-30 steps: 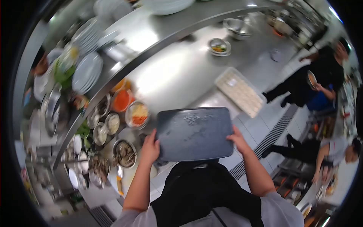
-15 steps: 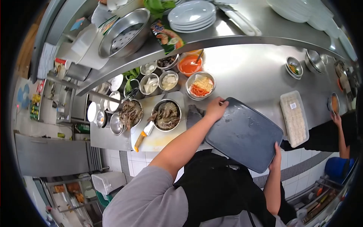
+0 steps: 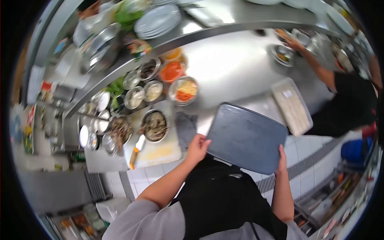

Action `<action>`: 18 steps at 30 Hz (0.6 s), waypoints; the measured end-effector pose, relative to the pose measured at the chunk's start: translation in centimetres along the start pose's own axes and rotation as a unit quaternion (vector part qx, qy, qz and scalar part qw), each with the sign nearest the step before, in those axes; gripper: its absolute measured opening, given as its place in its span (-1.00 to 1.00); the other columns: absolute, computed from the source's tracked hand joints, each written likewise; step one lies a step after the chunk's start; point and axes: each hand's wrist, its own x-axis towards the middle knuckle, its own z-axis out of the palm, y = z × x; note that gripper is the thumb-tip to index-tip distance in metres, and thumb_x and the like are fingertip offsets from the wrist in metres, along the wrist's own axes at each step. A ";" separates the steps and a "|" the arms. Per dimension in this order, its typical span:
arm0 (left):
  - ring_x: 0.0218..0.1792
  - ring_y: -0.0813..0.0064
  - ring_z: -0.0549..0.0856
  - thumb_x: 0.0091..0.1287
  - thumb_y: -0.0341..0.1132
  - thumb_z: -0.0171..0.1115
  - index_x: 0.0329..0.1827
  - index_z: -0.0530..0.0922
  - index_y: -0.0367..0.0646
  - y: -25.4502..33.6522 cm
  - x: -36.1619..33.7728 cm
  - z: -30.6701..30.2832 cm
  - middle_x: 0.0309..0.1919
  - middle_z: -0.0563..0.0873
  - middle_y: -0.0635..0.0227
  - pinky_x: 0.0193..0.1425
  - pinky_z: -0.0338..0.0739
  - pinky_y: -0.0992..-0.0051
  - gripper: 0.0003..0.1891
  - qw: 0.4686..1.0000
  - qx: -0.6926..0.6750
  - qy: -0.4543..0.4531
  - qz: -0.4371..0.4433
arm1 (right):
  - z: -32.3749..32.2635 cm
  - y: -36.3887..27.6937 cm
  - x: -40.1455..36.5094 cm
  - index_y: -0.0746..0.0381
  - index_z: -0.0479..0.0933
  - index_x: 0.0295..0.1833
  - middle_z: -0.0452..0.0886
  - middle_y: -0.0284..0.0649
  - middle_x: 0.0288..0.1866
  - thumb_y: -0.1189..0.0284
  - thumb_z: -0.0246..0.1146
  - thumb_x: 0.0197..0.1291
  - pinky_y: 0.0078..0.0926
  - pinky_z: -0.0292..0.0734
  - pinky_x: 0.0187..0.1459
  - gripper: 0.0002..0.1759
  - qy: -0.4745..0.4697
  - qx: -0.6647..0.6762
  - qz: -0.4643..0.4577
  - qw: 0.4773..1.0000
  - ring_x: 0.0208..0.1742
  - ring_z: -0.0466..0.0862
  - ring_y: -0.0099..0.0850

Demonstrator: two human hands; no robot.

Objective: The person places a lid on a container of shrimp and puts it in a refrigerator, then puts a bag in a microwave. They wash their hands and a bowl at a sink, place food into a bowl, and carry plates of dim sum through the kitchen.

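A dark grey rectangular tray is held in front of my apron, over the table's front edge. My left hand grips its left side, with the thumb on top. My right hand clasps the opposite side near the front right corner; its fingers underneath are hidden. Left of the tray, a dark grey cloth lies beside a white cutting board. On that board are a steel bowl of shrimp and a knife with an orange-yellow handle.
Bowls of shredded ingredients and orange-red sauce stand behind the board. A white container lies right of the tray. A co-worker's hand reaches to a bowl at back right. Overhead runs a steel shelf with stacked plates.
The tray has turned and shifted slightly left. My left hand has moved from its far corner to its left side. The co-worker's arm has moved from the right edge to the back right.
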 end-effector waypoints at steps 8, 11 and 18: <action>-0.33 0.56 0.54 0.42 -0.20 0.31 -0.12 0.53 -0.20 0.1 5.8 -0.9 -0.39 0.61 0.43 -0.22 0.48 0.48 -0.76 0.989 0.047 -0.135 0.022 | -3.1 4.0 -2.7 0.28 0.48 0.31 0.63 -0.08 0.23 0.05 0.36 0.20 -0.12 0.53 0.28 -0.30 -0.002 0.047 0.018 0.999 0.22 0.63 -0.18; 0.32 0.31 0.51 0.38 -0.14 0.16 0.47 0.35 -0.31 2.0 6.2 0.4 0.31 0.57 0.14 0.46 0.28 0.40 -0.35 0.938 -0.144 -0.294 -0.111 | -3.9 7.8 -5.4 0.28 0.52 0.24 0.67 -0.09 0.13 0.02 0.35 0.17 -0.15 0.58 0.20 -0.33 0.034 0.103 -0.005 0.994 0.10 0.69 -0.22; 0.35 0.21 0.51 0.13 -0.18 0.31 0.50 0.28 -0.15 7.1 5.1 6.7 0.33 0.54 0.23 0.47 0.34 0.24 -0.19 0.823 -0.245 -0.486 -0.162 | -6.6 11.9 -15.8 0.32 0.50 0.27 0.68 -0.02 0.11 0.09 0.35 0.09 -0.14 0.60 0.19 -0.29 0.154 0.208 -0.079 0.963 0.05 0.72 -0.17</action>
